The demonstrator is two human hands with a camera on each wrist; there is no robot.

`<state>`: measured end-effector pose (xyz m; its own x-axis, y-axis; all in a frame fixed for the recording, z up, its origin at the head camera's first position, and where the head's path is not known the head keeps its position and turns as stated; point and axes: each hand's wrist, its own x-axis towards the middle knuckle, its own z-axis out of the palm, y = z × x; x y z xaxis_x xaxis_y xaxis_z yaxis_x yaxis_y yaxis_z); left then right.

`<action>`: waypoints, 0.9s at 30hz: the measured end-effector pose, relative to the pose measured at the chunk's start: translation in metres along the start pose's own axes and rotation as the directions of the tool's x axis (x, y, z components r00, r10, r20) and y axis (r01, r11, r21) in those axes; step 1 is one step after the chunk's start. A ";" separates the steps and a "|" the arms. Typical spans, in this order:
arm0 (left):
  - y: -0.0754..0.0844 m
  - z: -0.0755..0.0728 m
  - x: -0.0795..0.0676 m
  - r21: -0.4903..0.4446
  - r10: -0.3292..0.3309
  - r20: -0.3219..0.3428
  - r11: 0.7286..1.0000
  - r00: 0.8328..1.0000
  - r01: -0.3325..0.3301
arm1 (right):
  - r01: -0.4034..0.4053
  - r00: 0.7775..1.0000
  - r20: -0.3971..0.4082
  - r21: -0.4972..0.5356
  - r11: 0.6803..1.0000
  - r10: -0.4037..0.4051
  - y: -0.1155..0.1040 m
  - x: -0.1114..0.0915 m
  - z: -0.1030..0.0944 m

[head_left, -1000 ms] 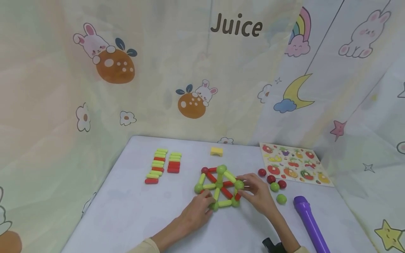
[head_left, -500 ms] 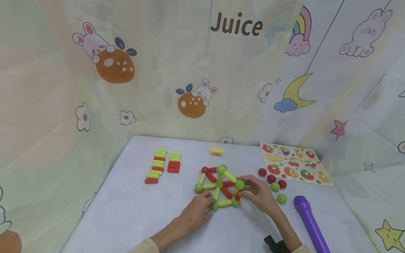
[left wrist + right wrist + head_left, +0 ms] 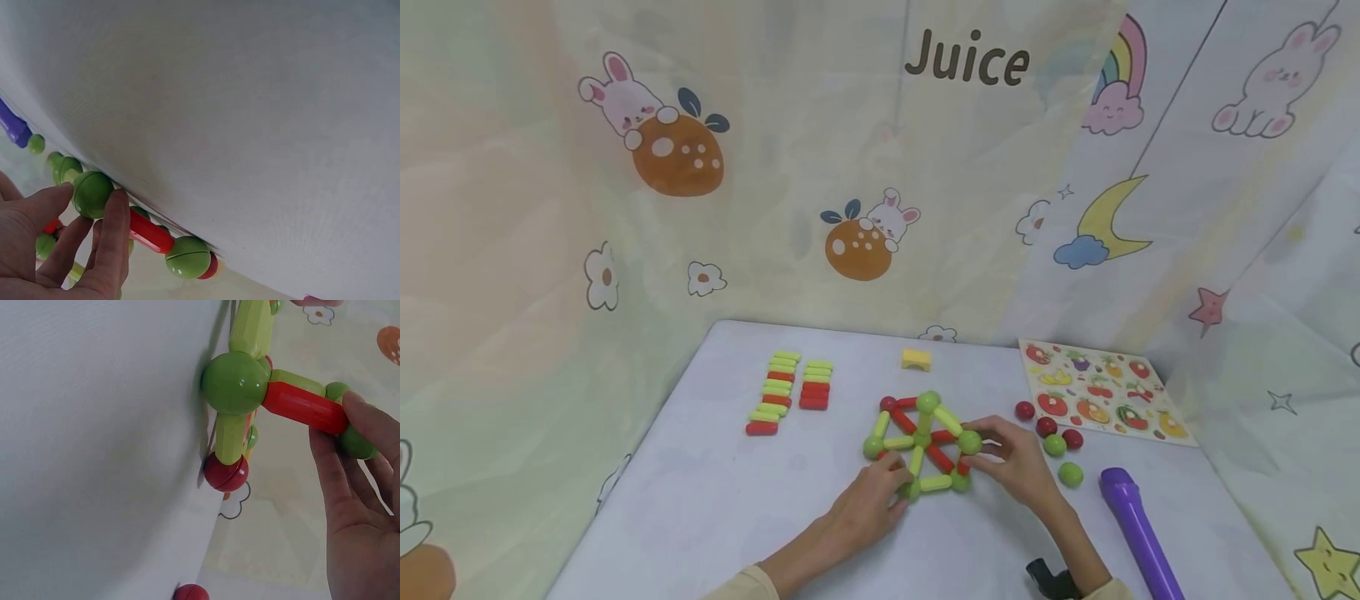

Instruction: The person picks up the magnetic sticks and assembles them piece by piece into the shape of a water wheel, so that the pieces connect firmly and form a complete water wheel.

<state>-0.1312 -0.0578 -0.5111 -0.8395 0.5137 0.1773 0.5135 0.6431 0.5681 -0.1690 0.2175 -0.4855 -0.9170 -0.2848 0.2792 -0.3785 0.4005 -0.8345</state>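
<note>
On the white table stands a construction toy frame (image 3: pixel 938 457) of green and dark red balls joined by yellow-green and red rods. My left hand (image 3: pixel 865 504) holds its near left corner; in the left wrist view, thumb and fingers pinch a green ball (image 3: pixel 92 195) there. My right hand (image 3: pixel 1018 467) grips the frame's right side at a raised green ball (image 3: pixel 970 442). In the right wrist view, the thumb lies by the joint of that ball and a red rod (image 3: pixel 305 407), with fingers behind it. The fingers partly hide both held balls.
Two columns of loose rods (image 3: pixel 778 377) lie at the back left. A yellow arched block (image 3: pixel 916 360) sits at the back. Several loose balls (image 3: pixel 1055 445) lie to the right, beside a fruit picture board (image 3: pixel 1105 392). A purple microphone-shaped toy (image 3: pixel 1138 533) lies at the front right.
Both hands keep their hold on the frame, which stays practically in place. The head view has shifted slightly.
</note>
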 end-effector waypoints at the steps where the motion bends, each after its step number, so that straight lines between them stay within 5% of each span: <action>1: 0.000 0.000 0.000 0.003 0.001 0.000 1.000 1.000 -0.001 | 0.001 1.000 0.000 0.000 1.000 -0.001 0.000 0.000 0.000; 12: 0.001 0.001 0.000 0.025 0.008 -0.007 1.000 1.000 -0.008 | -0.108 0.993 0.040 -0.133 0.985 0.114 0.013 -0.010 0.005; 27: 0.004 0.000 -0.001 0.030 0.003 -0.001 1.000 1.000 -0.003 | -0.088 0.994 0.047 -0.147 0.985 0.096 0.021 -0.015 0.009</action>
<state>-0.1283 -0.0555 -0.5084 -0.8384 0.5145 0.1799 0.5207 0.6584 0.5435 -0.1618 0.2222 -0.5113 -0.9421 -0.2857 0.1755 -0.3107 0.5476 -0.7769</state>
